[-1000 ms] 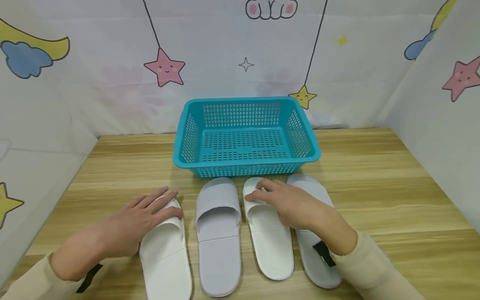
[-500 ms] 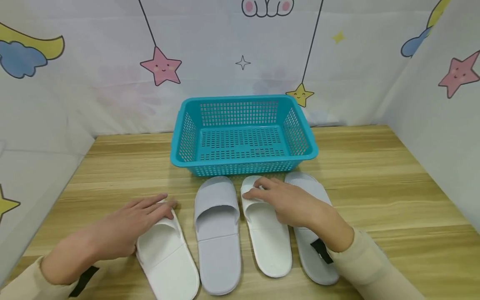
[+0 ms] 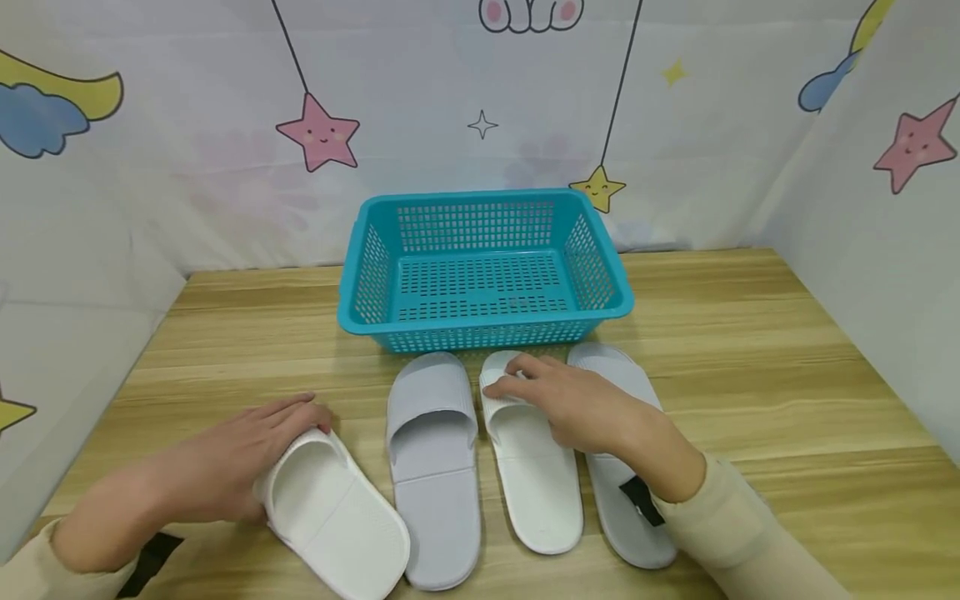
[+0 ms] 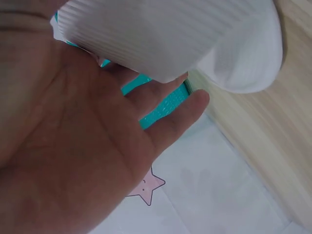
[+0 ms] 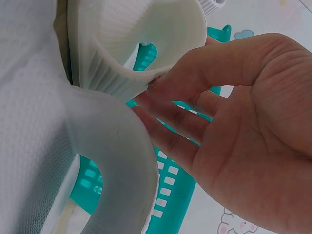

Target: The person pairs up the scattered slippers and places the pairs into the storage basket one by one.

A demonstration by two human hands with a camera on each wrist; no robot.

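Now left hand (image 3: 243,454) grips a white slipper (image 3: 348,517), slanted further; right hand (image 3: 573,408) pinches another (image 3: 536,483).

The left wrist (image 3: 112,517) and right wrist (image 3: 678,462) reach in from either side. The left hand (image 3: 236,454), back upward, grips with fingers (image 3: 311,415) bent; the right hand (image 3: 573,402) pinches, thumb (image 5: 190,73) opposite fingers.

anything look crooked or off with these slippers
Yes: the white slipper at the left hand is askew, its toe aimed left of the basket and its heel angled toward the neighbouring grey slipper, breaking the row.
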